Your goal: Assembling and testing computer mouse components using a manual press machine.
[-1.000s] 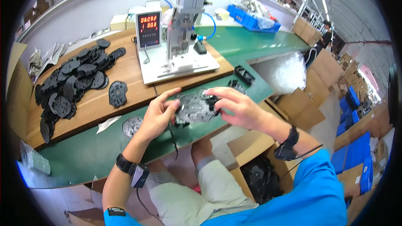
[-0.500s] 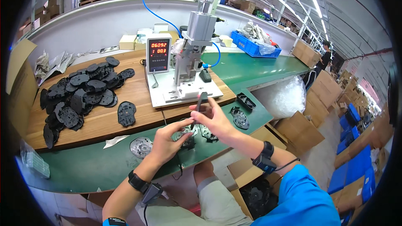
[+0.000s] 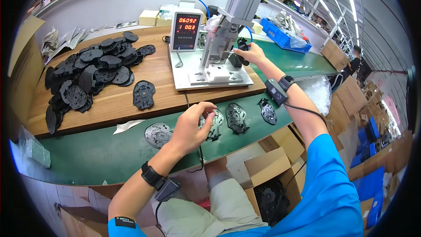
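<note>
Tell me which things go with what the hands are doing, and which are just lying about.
Seem part of the work:
- black part, held in the right hand
- black plates, by the left hand
- metal press

Probably just lying about:
- white scrap
- blue crate
- clear plastic

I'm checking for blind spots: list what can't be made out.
Head view: black, rounded plastic plate by the left hand, partly hidden by that hand.
Head view: lower pieces in the heap of black, rounded plastic pieces, covered by upper ones.
Head view: crumpled clear plastic sheeting, partly hidden by the right forearm.
Head view: distant person in dark clothing, too small for details.
</note>
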`<control>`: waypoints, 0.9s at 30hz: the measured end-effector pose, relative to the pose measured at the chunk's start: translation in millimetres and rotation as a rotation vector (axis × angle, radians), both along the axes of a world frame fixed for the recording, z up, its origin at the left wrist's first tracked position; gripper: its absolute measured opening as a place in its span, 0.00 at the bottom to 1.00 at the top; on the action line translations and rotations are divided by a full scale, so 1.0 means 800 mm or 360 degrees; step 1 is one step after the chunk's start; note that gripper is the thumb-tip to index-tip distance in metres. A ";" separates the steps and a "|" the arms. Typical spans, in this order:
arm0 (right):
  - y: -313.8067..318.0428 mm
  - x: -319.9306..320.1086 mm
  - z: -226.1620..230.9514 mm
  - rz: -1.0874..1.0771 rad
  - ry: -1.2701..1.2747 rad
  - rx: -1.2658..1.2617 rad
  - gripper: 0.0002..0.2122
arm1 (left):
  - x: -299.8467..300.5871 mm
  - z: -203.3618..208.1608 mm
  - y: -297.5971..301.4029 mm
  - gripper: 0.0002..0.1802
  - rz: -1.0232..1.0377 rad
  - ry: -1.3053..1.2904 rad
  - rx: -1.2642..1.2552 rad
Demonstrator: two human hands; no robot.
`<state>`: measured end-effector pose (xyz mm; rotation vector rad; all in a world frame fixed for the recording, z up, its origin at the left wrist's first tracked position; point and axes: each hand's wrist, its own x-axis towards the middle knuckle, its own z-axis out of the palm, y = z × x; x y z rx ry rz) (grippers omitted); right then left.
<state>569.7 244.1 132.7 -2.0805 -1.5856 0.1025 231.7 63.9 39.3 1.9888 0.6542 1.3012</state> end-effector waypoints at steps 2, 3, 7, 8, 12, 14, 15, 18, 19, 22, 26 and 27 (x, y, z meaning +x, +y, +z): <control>0.020 0.000 -0.007 -0.0042 -0.0077 -0.0069 0.42 | 0.002 -0.004 0.001 0.10 -0.0014 0.0008 0.0000; 0.028 -0.002 -0.010 -0.0072 -0.0119 -0.0073 0.41 | 0.002 -0.005 0.002 0.10 -0.0019 0.0001 0.0003; 0.035 -0.036 -0.012 -0.0193 -0.0259 -0.0156 0.40 | -0.003 -0.004 0.004 0.10 0.0001 0.0032 -0.0008; 0.034 -0.042 -0.012 -0.0218 -0.0279 -0.0186 0.40 | -0.005 -0.003 0.004 0.10 0.0005 0.0046 -0.0021; 0.031 -0.037 -0.014 -0.0256 -0.0385 -0.0285 0.41 | -0.002 -0.001 0.002 0.10 -0.0043 0.0057 -0.0064; 0.033 -0.032 -0.017 -0.0280 -0.0400 -0.0271 0.41 | 0.000 -0.004 0.002 0.10 -0.0056 0.0031 -0.0038; 0.034 -0.031 -0.021 -0.0280 -0.0416 -0.0221 0.41 | 0.000 -0.003 0.002 0.10 -0.0057 0.0033 -0.0040; 0.035 -0.030 -0.032 -0.0233 -0.0470 -0.0123 0.40 | 0.000 -0.002 0.001 0.10 -0.0051 0.0047 -0.0038; 0.032 -0.032 -0.034 -0.0185 -0.0492 -0.0124 0.40 | 0.000 -0.004 0.001 0.10 -0.0040 0.0055 -0.0031; 0.027 -0.038 -0.025 -0.0154 -0.0454 -0.0110 0.39 | -0.001 -0.006 0.003 0.09 -0.0031 0.0068 -0.0016; 0.022 -0.037 -0.014 -0.0172 -0.0413 -0.0105 0.38 | -0.001 -0.001 0.002 0.09 -0.0030 0.0088 -0.0020; 0.021 -0.039 -0.017 -0.0177 -0.0419 -0.0122 0.38 | -0.001 -0.001 0.002 0.08 -0.0027 0.0096 -0.0028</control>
